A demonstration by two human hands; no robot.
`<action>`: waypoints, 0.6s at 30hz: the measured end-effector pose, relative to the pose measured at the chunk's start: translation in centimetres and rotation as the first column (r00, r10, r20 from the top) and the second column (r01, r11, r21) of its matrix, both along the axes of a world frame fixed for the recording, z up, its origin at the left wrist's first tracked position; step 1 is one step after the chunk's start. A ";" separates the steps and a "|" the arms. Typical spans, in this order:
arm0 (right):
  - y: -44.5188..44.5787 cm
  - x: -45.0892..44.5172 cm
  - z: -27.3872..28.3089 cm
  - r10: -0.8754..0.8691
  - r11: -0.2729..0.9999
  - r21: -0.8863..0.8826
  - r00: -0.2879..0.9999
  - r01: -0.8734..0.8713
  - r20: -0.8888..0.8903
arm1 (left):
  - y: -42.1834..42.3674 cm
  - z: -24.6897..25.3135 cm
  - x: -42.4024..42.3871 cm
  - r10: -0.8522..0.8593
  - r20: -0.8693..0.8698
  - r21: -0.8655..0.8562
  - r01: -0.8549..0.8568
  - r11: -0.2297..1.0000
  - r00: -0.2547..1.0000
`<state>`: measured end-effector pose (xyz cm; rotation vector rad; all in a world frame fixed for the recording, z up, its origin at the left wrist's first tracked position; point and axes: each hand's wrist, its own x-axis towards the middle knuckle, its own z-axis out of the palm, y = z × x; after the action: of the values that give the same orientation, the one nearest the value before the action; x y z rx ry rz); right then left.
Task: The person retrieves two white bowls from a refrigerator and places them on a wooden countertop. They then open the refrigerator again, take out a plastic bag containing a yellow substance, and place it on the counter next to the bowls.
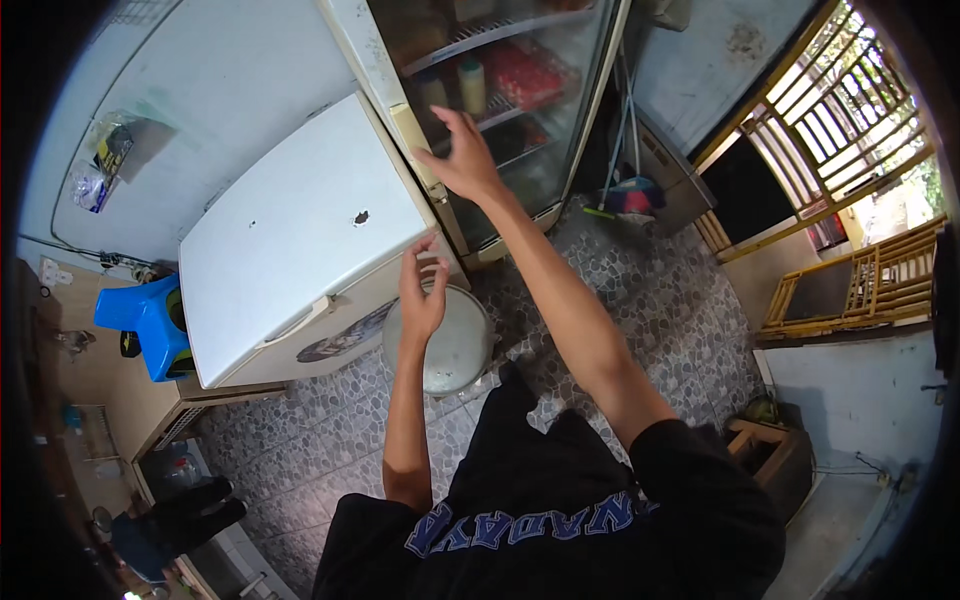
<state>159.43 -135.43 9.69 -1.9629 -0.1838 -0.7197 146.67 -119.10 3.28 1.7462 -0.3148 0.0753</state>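
My right hand is raised with spread fingers beside the cream handle of a glass-door refrigerator; whether the thumb touches the handle I cannot tell. My left hand hangs near the front corner of a white chest freezer, fingers apart and slightly curled, holding nothing. Under it on the floor stands a round metal lidded container. Behind the refrigerator's glass, a bottle with a green cap and a red package rest on a wire shelf. The glass door looks closed.
A blue plastic stool lies beyond the freezer's left end. Brooms lean right of the refrigerator. A wooden box-like piece stands at right, below a bamboo half-door. Another person is at the lower left.
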 end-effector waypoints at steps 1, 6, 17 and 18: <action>1.3 2.0 0.4 0.025 1.000 -0.010 0.999 -0.026 -0.039 | 0.7 -0.9 -0.1 -0.008 -0.014 0.034 0.009 0.999 1.000; 3.8 5.4 0.3 0.063 0.986 0.165 0.938 -0.006 -0.342 | 4.1 -3.4 -1.7 0.008 -0.117 0.129 0.007 0.992 0.993; 1.6 -2.5 -3.2 -0.051 0.969 0.229 0.986 0.087 -0.159 | 3.0 -5.4 -4.4 -0.048 -0.125 0.110 0.061 0.992 0.991; 0.4 -4.5 -3.6 -0.055 0.967 0.239 0.985 0.093 -0.162 | 2.8 -5.6 -4.0 -0.061 -0.108 0.110 0.073 0.991 0.992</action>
<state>154.89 -135.08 6.12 -1.7850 0.0715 -0.6046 142.63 -116.34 -2.32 1.8436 -0.3062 -0.0837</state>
